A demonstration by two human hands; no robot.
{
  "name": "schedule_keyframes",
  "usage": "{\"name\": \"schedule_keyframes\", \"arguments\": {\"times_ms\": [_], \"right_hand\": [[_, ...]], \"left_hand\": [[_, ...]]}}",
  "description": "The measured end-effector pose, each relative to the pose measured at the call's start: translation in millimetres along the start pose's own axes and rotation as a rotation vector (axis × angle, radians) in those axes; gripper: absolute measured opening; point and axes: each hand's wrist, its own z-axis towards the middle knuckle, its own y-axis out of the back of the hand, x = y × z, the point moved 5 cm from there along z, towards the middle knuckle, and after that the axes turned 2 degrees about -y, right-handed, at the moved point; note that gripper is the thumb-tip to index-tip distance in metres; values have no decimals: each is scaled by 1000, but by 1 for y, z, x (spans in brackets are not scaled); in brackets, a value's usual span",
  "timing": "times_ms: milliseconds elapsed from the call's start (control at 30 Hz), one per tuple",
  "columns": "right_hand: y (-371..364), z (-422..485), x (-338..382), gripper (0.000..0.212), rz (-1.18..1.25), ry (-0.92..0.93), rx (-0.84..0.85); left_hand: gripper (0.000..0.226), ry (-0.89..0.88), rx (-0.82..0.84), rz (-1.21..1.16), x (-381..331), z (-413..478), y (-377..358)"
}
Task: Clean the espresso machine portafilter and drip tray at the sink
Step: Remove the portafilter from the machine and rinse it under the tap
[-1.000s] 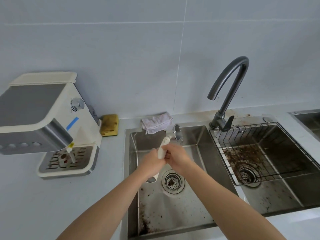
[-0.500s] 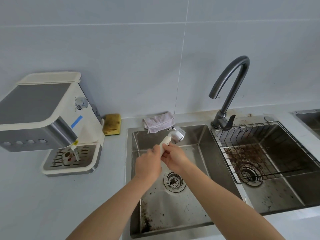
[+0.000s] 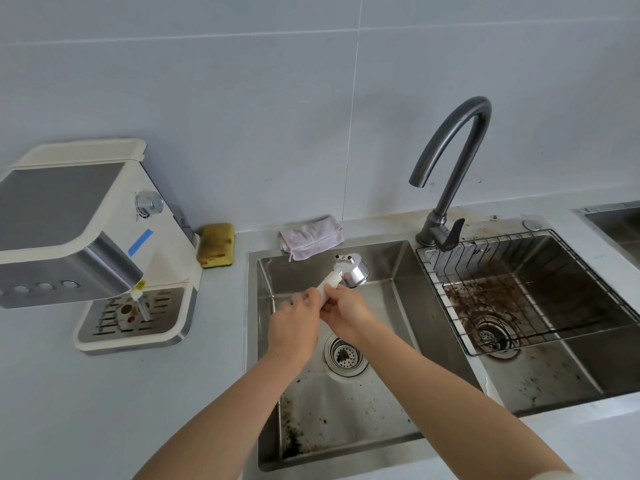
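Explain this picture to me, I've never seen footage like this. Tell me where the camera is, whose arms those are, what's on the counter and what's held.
There is no robot here. The camera sits on a person's head and looks down, so the two bare arms are that person's own. The left hand and the right hand both hold the white handle of a portafilter above the left sink basin. On the counter to the left stands an espresso machine with its drip tray in place. By the wall lie a yellow sponge and a pale cloth. A dark faucet stands between the basins. The right basin holds a wire rack and brown coffee grounds.
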Motion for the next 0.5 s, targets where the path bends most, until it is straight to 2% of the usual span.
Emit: {"name": "schedule_keyframes", "arguments": {"times_ms": [200,500], "right_hand": [[6,5,-6,18,49,-20,-46],[7,6,0,19,26,12,-25]], "left_hand": [[40,11,25,5,-1,-2,-7],[41,38,-3,-14,0,2,-6]]}}
